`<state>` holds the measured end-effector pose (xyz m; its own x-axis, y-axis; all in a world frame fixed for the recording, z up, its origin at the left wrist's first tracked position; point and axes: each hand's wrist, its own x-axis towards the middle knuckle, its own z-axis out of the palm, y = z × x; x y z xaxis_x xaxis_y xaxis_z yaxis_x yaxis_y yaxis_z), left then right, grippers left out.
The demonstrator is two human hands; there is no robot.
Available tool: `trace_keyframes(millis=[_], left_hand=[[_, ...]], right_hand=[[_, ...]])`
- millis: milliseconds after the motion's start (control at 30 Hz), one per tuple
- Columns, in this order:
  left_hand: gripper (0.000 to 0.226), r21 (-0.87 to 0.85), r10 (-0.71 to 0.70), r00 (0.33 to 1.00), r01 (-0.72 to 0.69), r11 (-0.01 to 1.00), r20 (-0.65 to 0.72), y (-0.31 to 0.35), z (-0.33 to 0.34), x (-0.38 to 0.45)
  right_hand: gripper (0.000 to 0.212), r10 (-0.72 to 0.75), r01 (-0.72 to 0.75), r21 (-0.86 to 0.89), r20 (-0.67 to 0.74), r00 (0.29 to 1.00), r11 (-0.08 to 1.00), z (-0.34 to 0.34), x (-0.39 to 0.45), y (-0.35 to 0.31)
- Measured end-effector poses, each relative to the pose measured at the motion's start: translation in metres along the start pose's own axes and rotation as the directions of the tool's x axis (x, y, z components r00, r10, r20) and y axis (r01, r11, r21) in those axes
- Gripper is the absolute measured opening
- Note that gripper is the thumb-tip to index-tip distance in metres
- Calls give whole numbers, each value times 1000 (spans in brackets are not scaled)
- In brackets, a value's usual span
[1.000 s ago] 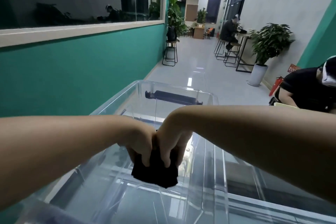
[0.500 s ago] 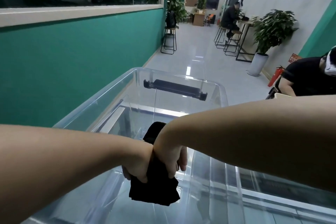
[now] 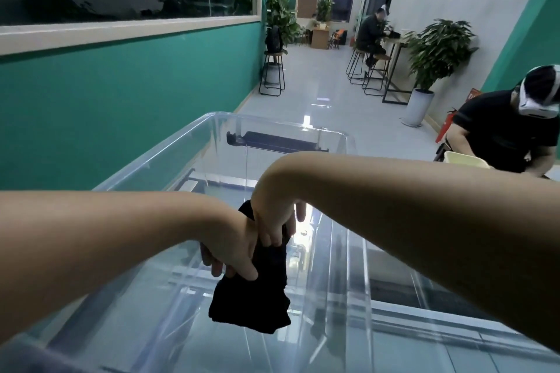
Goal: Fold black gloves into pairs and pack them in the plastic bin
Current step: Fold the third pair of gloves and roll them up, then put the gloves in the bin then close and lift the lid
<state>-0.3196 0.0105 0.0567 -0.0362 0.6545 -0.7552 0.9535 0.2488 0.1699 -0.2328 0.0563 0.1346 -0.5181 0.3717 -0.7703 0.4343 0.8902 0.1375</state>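
Note:
A folded bundle of black gloves (image 3: 251, 297) hangs inside the clear plastic bin (image 3: 169, 157), held above its floor. My left hand (image 3: 233, 251) grips the bundle's left side, thumb across the front. My right hand (image 3: 272, 221) pinches the top of the bundle from above, and a bit of black fabric sticks out behind its wrist. Both forearms reach over the bin's near rim. The bin has a black handle (image 3: 275, 141) on its far wall. No other gloves show inside it.
A green wall (image 3: 121, 94) runs close along the bin's left side. A person in black with a headset (image 3: 509, 133) bends over a table at the right. Farther down the corridor stand stools (image 3: 272, 73), potted plants (image 3: 436, 48) and a seated person (image 3: 371, 33).
Both hands have lowered the bundle deeper into the bin. My left hand has slid lower on it while the right stays on top. The camera has tilted down.

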Motion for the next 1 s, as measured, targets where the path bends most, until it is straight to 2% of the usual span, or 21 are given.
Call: trace_keyframes(millis=[67, 100, 133, 233, 267, 333, 433, 500, 600, 700, 800, 900, 1000], left_hand=[[19, -92, 92, 995, -96, 991, -47, 38, -13, -75], [18, -85, 118, 990, -125, 989, -83, 38, -16, -77], [18, -149, 113, 979, -139, 979, -172, 50, -17, -81], [23, -204, 145, 925, -227, 952, -351, 66, -18, -91], [24, -216, 152, 903, -254, 943, -401, 72, -16, -95], [26, -256, 158, 856, -317, 913, -493, 85, -12, -103], [35, -338, 111, 799, -370, 866, -591, 108, -2, -119], [33, -361, 87, 761, -401, 842, -643, 124, 0, -133], [20, -295, 96, 744, -376, 879, -662, 148, 8, -144], [31, -238, 94, 731, -338, 911, -676, 166, 17, -147], [32, -213, 111, 727, -339, 917, -678, 179, 26, -149], [23, -180, 136, 706, -354, 918, -695, 196, 34, -153], [20, -138, 167, 682, -370, 919, -712, 215, 43, -156]], right_hand=[[29, -43, 53, 75, -131, 990, 996, 2, -4, 11], [25, -49, 74, 107, -225, 973, 991, 3, -8, 17], [24, -56, 105, 139, -317, 947, 985, 7, -16, 22], [25, -30, 157, 210, -508, 861, 965, 19, -38, 35], [25, -17, 168, 212, -571, 821, 963, 24, -45, 39], [23, 27, 189, 216, -723, 690, 958, 32, -55, 46], [24, 70, 260, 229, -860, 505, 938, 51, -73, 58], [28, 64, 337, 223, -904, 423, 915, 67, -80, 68], [32, 67, 421, 214, -939, 338, 881, 93, -87, 76], [41, 99, 504, 223, -960, 260, 835, 119, -95, 82], [46, 91, 515, 162, -983, 162, 842, 142, -99, 92], [52, 96, 492, 112, -994, 58, 864, 167, -105, 105], [46, 108, 480, 83, -994, -23, 873, 194, -116, 118]])
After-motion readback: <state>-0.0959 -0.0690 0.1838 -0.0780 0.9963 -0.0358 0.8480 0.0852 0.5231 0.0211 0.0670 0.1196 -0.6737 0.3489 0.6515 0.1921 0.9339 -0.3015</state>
